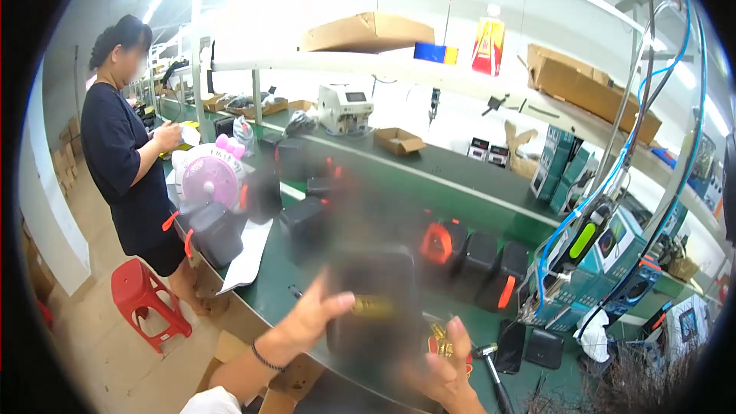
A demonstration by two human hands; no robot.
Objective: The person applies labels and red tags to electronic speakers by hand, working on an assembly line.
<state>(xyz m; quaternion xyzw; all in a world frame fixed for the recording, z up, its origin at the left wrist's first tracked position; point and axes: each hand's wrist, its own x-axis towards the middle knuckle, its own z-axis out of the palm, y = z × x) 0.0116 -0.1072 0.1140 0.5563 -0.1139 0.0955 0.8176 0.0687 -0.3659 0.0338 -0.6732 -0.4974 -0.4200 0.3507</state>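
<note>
In the middle, my left hand [307, 322] is closed on the left side of a black rounded box-shaped case [376, 272]. Its thumb lies over the front, beside a small gold label [372, 306]. Close to the case's lower right edge is my right hand [445, 372], thumb raised and apart from the fingers, some of which are lost in blur. Just behind that thumb a gold and red item [438, 337] shows; I cannot make out its kind. A hammer [494, 376] lies to the right of this hand. A hazy smear blurs the centre.
Several black cases with orange straps [481, 251] line the green bench [391, 184]. A pink and white fan [211, 176] and white paper [249, 253] stand left. Another person [126, 138] stands beside a red stool [149, 299]. Cables [583, 207] and teal boxes [556, 165] occupy the right.
</note>
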